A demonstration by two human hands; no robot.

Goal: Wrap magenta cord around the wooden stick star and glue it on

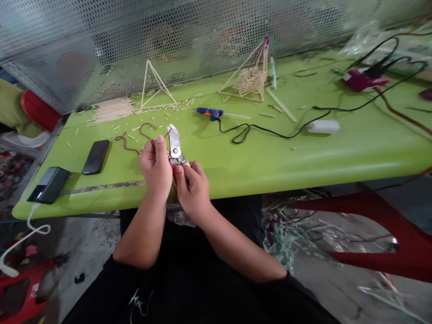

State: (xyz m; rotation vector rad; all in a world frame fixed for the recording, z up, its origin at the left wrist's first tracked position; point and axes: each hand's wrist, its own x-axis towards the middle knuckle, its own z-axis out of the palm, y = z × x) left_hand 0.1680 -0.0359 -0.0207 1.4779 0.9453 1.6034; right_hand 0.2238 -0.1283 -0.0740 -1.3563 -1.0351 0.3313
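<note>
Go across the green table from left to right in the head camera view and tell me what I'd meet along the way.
Black power bank → smartphone → dark red wire → left hand → shears → right hand → blue hot glue gun → white power adapter → magenta device

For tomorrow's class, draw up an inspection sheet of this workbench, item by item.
Surface: green table, strewn with loose wooden sticks.
Job's things: metal snips, red handles; thin red wire.
Clutter: phone, dark flat device, two stick pyramids, glue gun.
Grippers: right hand grips the snips; left hand pinches the wire.
Cables: black cord from the glue gun to a white adapter.
Surroundings: perforated metal screen, red chair legs, plastic scraps on the floor.
</note>
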